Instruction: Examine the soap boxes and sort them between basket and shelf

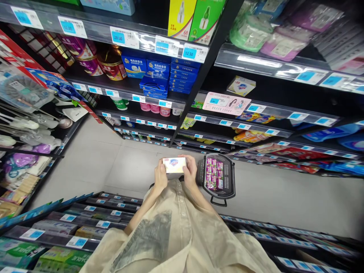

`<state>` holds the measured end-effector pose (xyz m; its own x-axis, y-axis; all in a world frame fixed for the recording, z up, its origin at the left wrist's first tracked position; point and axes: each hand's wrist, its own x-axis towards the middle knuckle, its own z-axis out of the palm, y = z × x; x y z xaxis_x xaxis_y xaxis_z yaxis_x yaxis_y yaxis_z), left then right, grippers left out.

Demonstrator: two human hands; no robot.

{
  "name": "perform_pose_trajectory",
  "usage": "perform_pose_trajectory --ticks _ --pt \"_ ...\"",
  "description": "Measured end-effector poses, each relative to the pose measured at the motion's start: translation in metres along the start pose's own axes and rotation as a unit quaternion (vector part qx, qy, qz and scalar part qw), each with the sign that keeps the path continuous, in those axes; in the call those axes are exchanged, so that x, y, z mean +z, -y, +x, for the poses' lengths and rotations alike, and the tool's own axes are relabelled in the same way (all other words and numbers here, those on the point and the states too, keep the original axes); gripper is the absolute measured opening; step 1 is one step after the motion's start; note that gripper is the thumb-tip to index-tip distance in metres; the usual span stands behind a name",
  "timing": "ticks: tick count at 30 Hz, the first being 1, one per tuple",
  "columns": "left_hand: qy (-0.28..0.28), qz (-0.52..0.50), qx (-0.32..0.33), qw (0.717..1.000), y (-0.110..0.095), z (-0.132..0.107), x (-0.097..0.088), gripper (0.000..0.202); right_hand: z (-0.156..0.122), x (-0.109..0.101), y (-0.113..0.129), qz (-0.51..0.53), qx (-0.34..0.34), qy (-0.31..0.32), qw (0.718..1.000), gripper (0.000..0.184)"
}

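Note:
Low in front of my shirt, a small white soap box (pixel 174 165) with a blue and red shield emblem is held level between both hands. My left hand (pixel 161 175) grips its left end, thumb on the front face. At the right end, my right hand (pixel 190 171) closes round the box with its thumb also on the front. To the right of my right hand, a black shopping basket (pixel 229 182) stands on the floor. Several purple-and-pink packs (pixel 214 172) lie in rows inside it. A similar soap box (pixel 241 86) sits alone on the shelf ahead.
Ahead, a black shelf unit (pixel 196 85) carries blue boxes (pixel 183 76), jars and bottles. A pink promotional card (pixel 226 103) juts from a shelf edge. Wrapped brushes (pixel 21 121) hang at the left. More shelves (pixel 93 212) stand close behind me. Grey floor tiles (pixel 113 163) run between.

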<state>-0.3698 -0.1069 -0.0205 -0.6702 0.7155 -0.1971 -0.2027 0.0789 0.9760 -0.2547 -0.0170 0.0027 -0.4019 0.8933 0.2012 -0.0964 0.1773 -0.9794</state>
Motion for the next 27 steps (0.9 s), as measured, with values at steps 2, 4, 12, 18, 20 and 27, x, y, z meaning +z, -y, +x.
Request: perform_pose_trajectory --ticks 2,4,12,18,20,27 --pt "-0.023 -0.065 -0.052 0.996 0.003 0.003 0.004 0.079 0.002 0.001 0.0 0.024 -0.014 0.048 0.998 0.079" --pt "-0.041 -0.144 -0.097 0.984 0.006 0.005 0.008 0.075 0.003 0.002 -0.001 0.022 -0.02 0.11 0.993 0.09" --pt "0.019 -0.298 -0.251 0.921 0.008 0.001 0.013 0.051 0.005 0.006 -0.011 -0.17 -0.129 0.13 0.968 0.067" --pt "0.066 -0.402 -0.247 0.879 -0.003 0.001 0.005 0.058 0.006 0.004 -0.011 -0.268 -0.052 0.135 0.953 0.064" --pt "0.089 -0.443 -0.273 0.849 -0.006 0.0 0.002 0.069 0.007 0.003 -0.011 -0.295 -0.033 0.15 0.943 0.065" --pt "0.146 -0.471 -0.306 0.814 -0.013 0.0 0.0 0.079 0.013 0.0 -0.008 -0.273 -0.058 0.153 0.948 0.054"
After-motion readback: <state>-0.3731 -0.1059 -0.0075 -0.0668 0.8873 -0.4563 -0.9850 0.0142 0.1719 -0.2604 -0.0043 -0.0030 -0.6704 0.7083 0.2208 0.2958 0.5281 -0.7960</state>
